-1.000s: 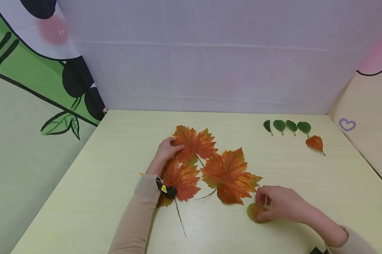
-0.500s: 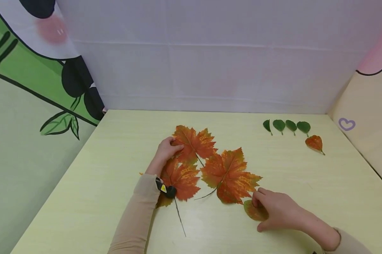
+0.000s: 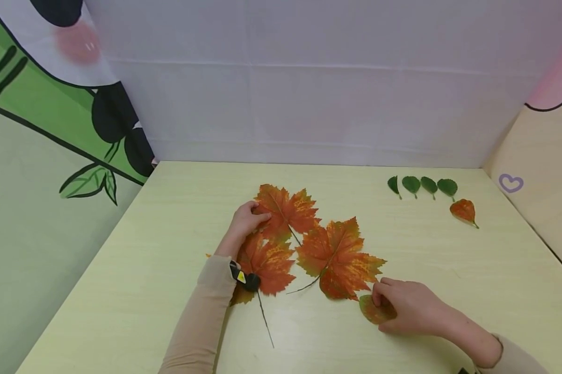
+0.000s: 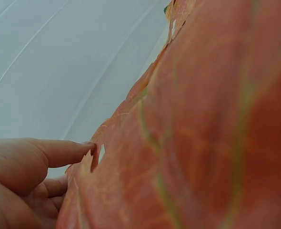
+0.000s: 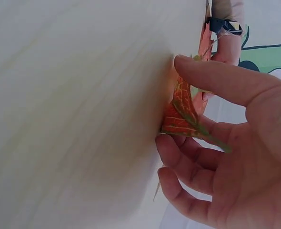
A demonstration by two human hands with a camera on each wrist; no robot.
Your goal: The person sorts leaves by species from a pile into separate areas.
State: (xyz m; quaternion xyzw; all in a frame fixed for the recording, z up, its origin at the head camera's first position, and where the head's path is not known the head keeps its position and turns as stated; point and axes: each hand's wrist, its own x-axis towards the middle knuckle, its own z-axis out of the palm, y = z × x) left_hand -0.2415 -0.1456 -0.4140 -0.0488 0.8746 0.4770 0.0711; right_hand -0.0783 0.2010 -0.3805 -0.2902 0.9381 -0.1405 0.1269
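The small orange-green leaf (image 3: pixel 373 311) has been shifted slightly leftward, nearer the right-hand large leaf (image 3: pixel 339 257); the right hand (image 3: pixel 414 309) has likewise been displaced.

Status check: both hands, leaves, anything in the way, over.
Left hand holds upper large leaf by its edge. Right hand around nearest small leaf. Left forearm partly hides lower-left large leaf in head view.

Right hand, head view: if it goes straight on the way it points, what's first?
Past the small leaf within its grasp, the right hand would likely meet the nearest big orange leaf. Height is unclear, so it might pass over.
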